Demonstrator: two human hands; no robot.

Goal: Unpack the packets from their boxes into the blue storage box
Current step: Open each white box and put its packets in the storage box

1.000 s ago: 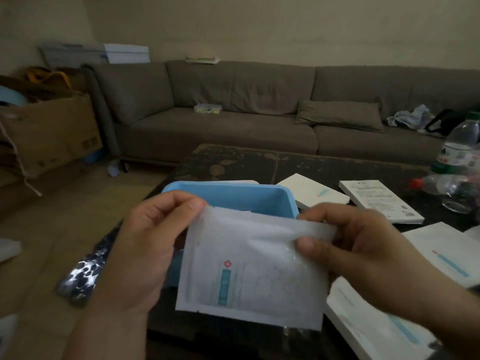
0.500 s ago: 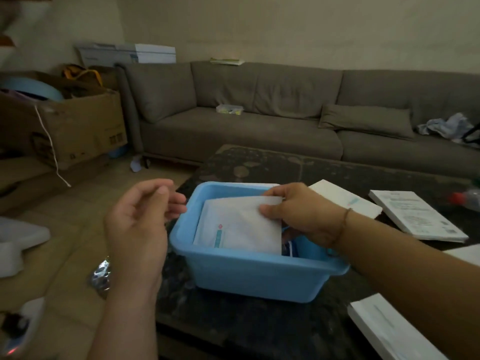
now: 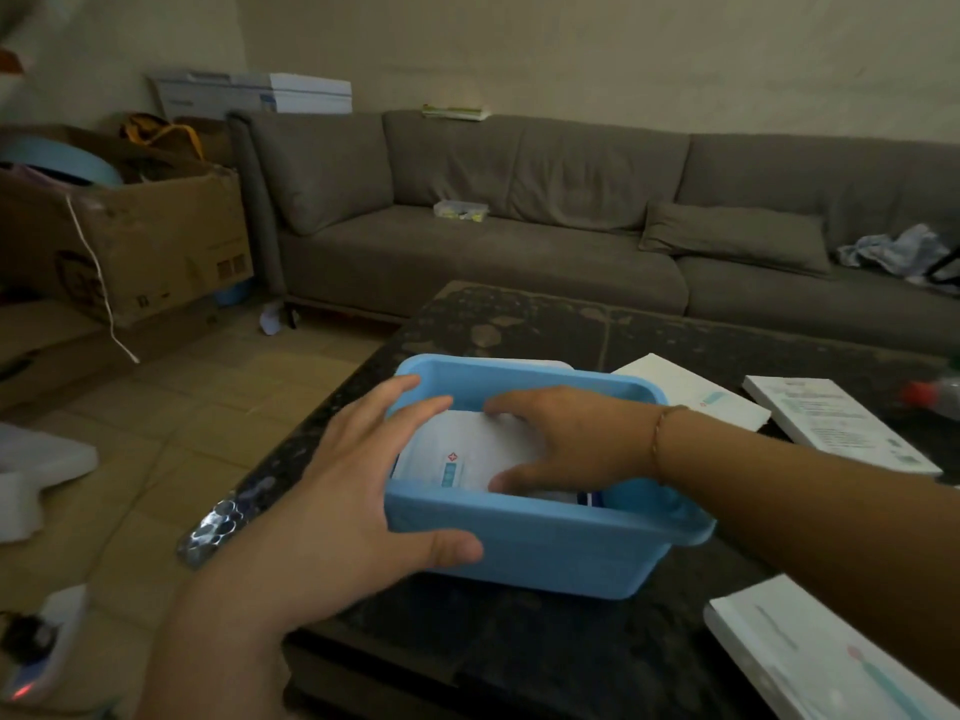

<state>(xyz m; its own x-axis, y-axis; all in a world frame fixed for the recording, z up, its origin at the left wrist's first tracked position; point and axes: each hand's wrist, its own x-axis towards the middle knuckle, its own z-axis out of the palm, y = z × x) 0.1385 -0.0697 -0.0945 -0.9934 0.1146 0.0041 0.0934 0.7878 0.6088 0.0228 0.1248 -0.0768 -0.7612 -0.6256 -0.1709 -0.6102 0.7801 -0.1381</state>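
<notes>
So the blue storage box (image 3: 535,548) sits near the left front corner of a dark coffee table (image 3: 545,324), and both hands are on it. The left hand (image 3: 358,491) is wrapped around the box's left end, fingers spread apart and hooked over the rim, thumb pressed flat on the front wall. The right hand (image 3: 566,444) is down inside the box, fingers splayed and lying flat on a white packet (image 3: 457,454), thumb near the front inner wall; looks like pressing rather than pinching, nothing is curled around it. The packet lies flat-ish inside with a small red mark and a blue label facing up, and there's something with a dark blue edge under it that I can't make out. There's a thin bracelet (image 3: 660,433) on the right wrist. Flat white boxes are scattered on the table: one just behind the storage box on the right (image 3: 691,392), one further right with print on it (image 3: 836,423), and one at the near right corner (image 3: 810,662). A blurry plastic bottle with a red cap (image 3: 935,392) is at the far right edge. Behind it all is a grey sofa (image 3: 519,226) and a cardboard box (image 3: 130,241) on the floor to the left.
</notes>
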